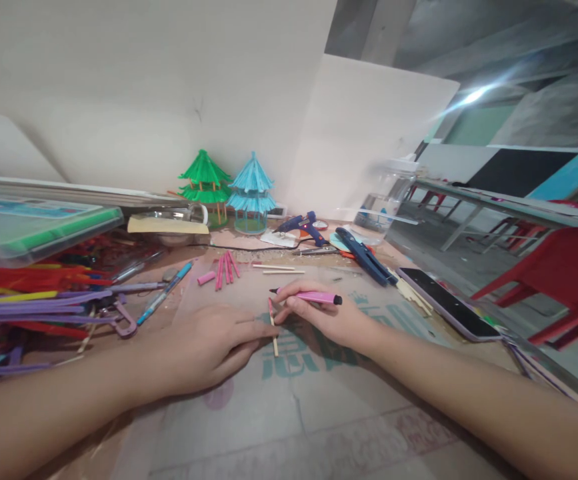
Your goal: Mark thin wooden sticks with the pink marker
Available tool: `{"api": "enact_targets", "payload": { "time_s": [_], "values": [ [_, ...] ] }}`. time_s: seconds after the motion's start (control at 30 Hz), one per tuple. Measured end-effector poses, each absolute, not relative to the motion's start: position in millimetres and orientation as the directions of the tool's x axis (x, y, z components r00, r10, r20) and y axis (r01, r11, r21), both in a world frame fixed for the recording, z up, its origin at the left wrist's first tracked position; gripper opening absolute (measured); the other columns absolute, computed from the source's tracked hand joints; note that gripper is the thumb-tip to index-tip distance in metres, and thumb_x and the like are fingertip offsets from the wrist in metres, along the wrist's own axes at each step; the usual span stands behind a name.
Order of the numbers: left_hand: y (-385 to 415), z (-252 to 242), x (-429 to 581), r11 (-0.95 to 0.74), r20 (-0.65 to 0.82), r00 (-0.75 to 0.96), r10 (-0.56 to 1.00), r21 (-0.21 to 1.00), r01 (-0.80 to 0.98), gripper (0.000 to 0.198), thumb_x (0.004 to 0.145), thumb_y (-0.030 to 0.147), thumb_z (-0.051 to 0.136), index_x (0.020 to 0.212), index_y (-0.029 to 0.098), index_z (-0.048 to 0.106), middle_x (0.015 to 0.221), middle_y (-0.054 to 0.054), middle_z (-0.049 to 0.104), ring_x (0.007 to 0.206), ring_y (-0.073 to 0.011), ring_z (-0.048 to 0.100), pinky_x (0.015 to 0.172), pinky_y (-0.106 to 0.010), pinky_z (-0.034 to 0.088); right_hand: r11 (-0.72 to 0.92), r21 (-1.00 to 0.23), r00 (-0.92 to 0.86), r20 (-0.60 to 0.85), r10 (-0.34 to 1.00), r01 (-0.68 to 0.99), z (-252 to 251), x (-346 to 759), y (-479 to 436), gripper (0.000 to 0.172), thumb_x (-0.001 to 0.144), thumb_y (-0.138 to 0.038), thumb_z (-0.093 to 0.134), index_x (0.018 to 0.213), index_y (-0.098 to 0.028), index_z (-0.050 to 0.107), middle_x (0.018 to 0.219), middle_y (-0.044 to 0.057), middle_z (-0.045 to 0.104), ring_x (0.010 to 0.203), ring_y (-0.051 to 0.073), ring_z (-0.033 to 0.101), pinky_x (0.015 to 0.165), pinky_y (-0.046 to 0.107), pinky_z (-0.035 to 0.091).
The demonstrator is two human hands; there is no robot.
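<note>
My right hand (319, 313) grips a pink marker pen (313, 297), its dark tip pointing left above a thin wooden stick (275, 345). The stick lies on a cloudy plastic sheet (209, 440), and its far end is coloured pink. My left hand (213, 343) holds that stick near its middle with the fingertips. Beyond the hands lie several pink sticks (227, 269) beside a pink marker cap (206, 278). Two plain wooden sticks (283, 271) rest to the right of them.
Behind stand green (205, 183) and blue (252, 197) model pavilions. A glue gun (301, 227), a dark blue stapler (365, 257), a plastic jar (386, 197) and a phone (449, 303) lie to the right. Pipe cleaners (33, 310), a blue pen (165, 293) and a plastic case (43, 223) crowd the left.
</note>
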State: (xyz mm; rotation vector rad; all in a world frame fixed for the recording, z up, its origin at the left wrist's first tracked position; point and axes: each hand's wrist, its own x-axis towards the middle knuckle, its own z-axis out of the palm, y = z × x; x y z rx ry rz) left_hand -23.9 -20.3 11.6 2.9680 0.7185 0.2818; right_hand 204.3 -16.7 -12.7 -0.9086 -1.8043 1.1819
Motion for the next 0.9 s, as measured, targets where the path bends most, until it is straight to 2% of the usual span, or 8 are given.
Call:
{"api": "enact_targets", "payload": {
  "time_s": [0.2, 0.37, 0.53, 0.7, 0.8, 0.9],
  "values": [
    [-18.5, 8.4, -25.0, -0.889, 0.163, 0.874, 0.457, 0.078, 0.451, 0.037, 0.097, 0.022, 0.038, 0.125, 0.026, 0.062, 0.087, -0.004, 0.071, 0.081, -0.0198, 0.066, 0.077, -0.030, 0.049, 0.410, -0.895, -0.498, 0.278, 0.821, 0.176, -13.4, 206.5, -16.9, 0.028, 0.093, -0.046, 0.048, 0.098, -0.022, 0.062, 0.086, 0.005, 0.073, 0.086, 0.019, 0.073, 0.084, 0.035, 0.055],
    [-20.2, 11.7, -22.9, -0.886, 0.174, 0.869, 0.463, 0.076, 0.457, 0.039, 0.095, 0.020, 0.039, 0.130, 0.023, 0.057, 0.080, -0.003, 0.070, 0.079, -0.0200, 0.066, 0.072, -0.029, 0.048, 0.554, -0.784, -0.485, 0.383, 0.786, 0.279, -9.9, 206.1, -17.2, 0.021, 0.094, -0.037, 0.049, 0.096, -0.021, 0.062, 0.087, 0.006, 0.073, 0.087, 0.018, 0.071, 0.088, 0.036, 0.052],
    [-21.1, 13.3, -22.8, -0.889, 0.187, 0.869, 0.457, 0.110, 0.444, 0.031, 0.095, 0.019, 0.041, 0.114, 0.023, 0.065, 0.098, -0.004, 0.071, 0.084, -0.0193, 0.066, 0.076, -0.029, 0.048, 0.404, -0.897, -0.478, 0.279, 0.833, 0.179, -15.0, 204.9, -16.7, 0.029, 0.093, -0.047, 0.048, 0.099, -0.021, 0.059, 0.084, 0.006, 0.073, 0.084, 0.019, 0.072, 0.083, 0.036, 0.055],
    [-19.9, 11.7, -23.8, -0.901, 0.151, 0.889, 0.431, 0.016, 0.434, 0.037, 0.096, 0.021, 0.040, 0.124, 0.027, 0.063, 0.082, -0.003, 0.068, 0.075, -0.0182, 0.064, 0.070, -0.027, 0.046, 0.381, -0.905, -0.428, 0.273, 0.862, 0.191, -15.8, 204.4, -16.2, 0.032, 0.092, -0.050, 0.049, 0.102, -0.021, 0.059, 0.083, 0.006, 0.073, 0.084, 0.019, 0.072, 0.082, 0.036, 0.056],
    [-20.0, 10.8, -23.2, -0.897, 0.127, 0.892, 0.434, -0.035, 0.441, 0.039, 0.095, 0.018, 0.041, 0.127, 0.028, 0.062, 0.080, -0.003, 0.067, 0.071, -0.0180, 0.063, 0.066, -0.026, 0.045, 0.485, -0.846, -0.421, 0.367, 0.830, 0.220, -12.1, 205.7, -17.0, 0.031, 0.093, -0.048, 0.048, 0.102, -0.021, 0.060, 0.087, 0.006, 0.074, 0.086, 0.019, 0.072, 0.083, 0.036, 0.056],
    [-19.6, 9.7, -22.7, -0.898, 0.121, 0.895, 0.429, -0.048, 0.437, 0.041, 0.093, 0.016, 0.043, 0.128, 0.028, 0.060, 0.080, -0.003, 0.066, 0.072, -0.0192, 0.063, 0.064, -0.027, 0.044, 0.605, -0.763, -0.492, 0.447, 0.747, 0.227, -8.9, 207.4, -18.8, 0.028, 0.095, -0.043, 0.048, 0.102, -0.020, 0.062, 0.097, 0.008, 0.075, 0.092, 0.019, 0.071, 0.086, 0.036, 0.055]
  ]
}}
